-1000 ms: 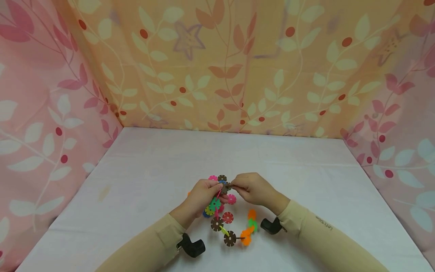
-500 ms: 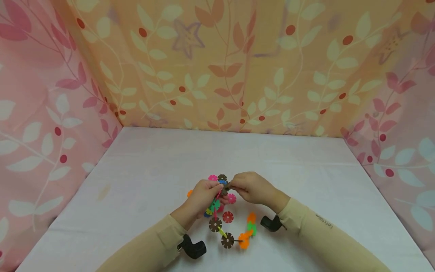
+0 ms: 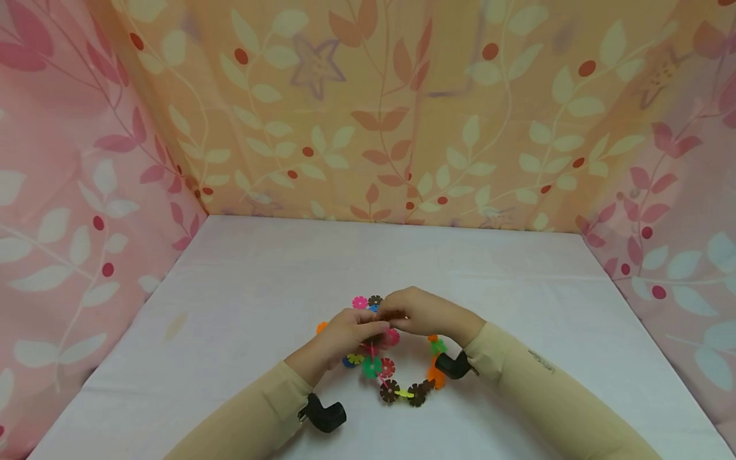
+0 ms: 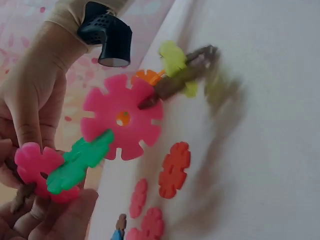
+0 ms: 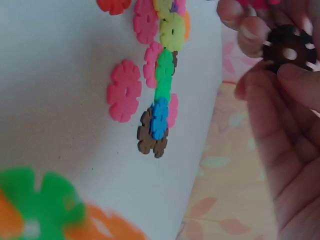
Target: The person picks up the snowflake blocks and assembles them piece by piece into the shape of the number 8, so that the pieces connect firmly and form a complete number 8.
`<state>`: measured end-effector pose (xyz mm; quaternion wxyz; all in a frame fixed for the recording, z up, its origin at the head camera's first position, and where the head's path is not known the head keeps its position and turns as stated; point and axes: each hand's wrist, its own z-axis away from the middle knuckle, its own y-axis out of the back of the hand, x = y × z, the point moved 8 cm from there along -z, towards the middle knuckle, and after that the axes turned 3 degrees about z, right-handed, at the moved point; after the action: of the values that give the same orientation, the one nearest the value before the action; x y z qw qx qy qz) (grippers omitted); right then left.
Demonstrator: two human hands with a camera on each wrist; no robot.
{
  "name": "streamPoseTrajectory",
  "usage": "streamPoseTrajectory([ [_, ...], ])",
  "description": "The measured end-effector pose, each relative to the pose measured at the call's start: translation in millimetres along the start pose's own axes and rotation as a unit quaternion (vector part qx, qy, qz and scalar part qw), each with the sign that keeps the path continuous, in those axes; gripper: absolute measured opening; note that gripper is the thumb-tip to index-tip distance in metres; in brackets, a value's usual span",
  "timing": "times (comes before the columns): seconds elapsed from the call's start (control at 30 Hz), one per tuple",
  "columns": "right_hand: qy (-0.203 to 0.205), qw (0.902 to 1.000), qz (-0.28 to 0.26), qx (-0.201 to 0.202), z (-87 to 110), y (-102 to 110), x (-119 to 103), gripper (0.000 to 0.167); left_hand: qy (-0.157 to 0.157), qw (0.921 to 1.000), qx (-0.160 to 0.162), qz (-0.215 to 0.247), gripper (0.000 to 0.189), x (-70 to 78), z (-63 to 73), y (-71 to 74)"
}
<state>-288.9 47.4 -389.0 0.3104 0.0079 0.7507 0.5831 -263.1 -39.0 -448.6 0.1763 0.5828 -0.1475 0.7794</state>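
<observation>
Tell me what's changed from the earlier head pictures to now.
The right hand has moved left and the hands' fingers now overlap in the head view. The chain of linked discs has swung rightward, its orange-and-green end higher in the picture. No new hold or release is clear. The red disc and far pink disc stayed put.

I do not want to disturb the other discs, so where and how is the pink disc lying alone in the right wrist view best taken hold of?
Probably pinch the pink disc by its near and far rim, from above and the person's right. It lies flat, with bare cloth on that side and other discs to its left.
</observation>
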Motion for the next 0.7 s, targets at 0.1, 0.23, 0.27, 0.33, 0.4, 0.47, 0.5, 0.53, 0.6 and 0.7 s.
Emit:
streamPoseTrajectory([
  [0.1,-0.08,0.9955,0.017,-0.05,-3.4,-10.7,15.0,0.005,0.002,0.9998,0.014,-0.011,0.043,-2.6,-0.2,3.8],
  [0.23,-0.149,0.9777,0.064,-0.134,-3.0,-31.9,28.5,0.015,0.005,0.9997,0.021,-0.01,0.042,-5.0,0.2,6.7],
  [0.27,-0.155,0.974,0.072,-0.149,-2.6,-37.2,29.8,0.019,0.005,0.9998,0.02,-0.008,0.043,-5.4,0.1,6.8],
  [0.33,-0.158,0.9691,0.095,-0.164,-2.5,-45.9,31.3,0.025,0.005,0.9998,0.018,-0.005,0.042,-5.8,0.2,7.0],
  [0.4,-0.154,0.9662,0.123,-0.166,-3.2,-50.7,31.8,0.027,0.004,0.9999,0.013,0.002,0.042,-6.1,0.5,6.6],
  [0.47,-0.157,0.9633,0.137,-0.17,-3.5,-53.5,33.6,0.028,0.005,0.9999,0.011,0.008,0.041,-6.0,1.1,6.0],
  [0.5,-0.16,0.9621,0.137,-0.173,-3.2,-54.6,35.0,0.03,0.005,0.9999,0.011,0.011,0.04,-6.0,1.4,5.8],
  [0.53,-0.163,0.9621,0.129,-0.176,-2.8,-55.1,35.5,0.033,0.005,0.9998,0.011,0.014,0.04,-5.9,1.5,5.7],
  [0.6,-0.16,0.9658,0.099,-0.179,-1.9,-55.2,35.6,0.037,0.003,0.9997,0.011,0.02,0.039,-5.7,1.8,5.8],
  [0.7,-0.142,0.9753,0.042,-0.164,-1.1,-47.1,33.1,0.03,0.001,0.9996,0.01,0.025,0.038,-5.1,2.6,5.3],
])
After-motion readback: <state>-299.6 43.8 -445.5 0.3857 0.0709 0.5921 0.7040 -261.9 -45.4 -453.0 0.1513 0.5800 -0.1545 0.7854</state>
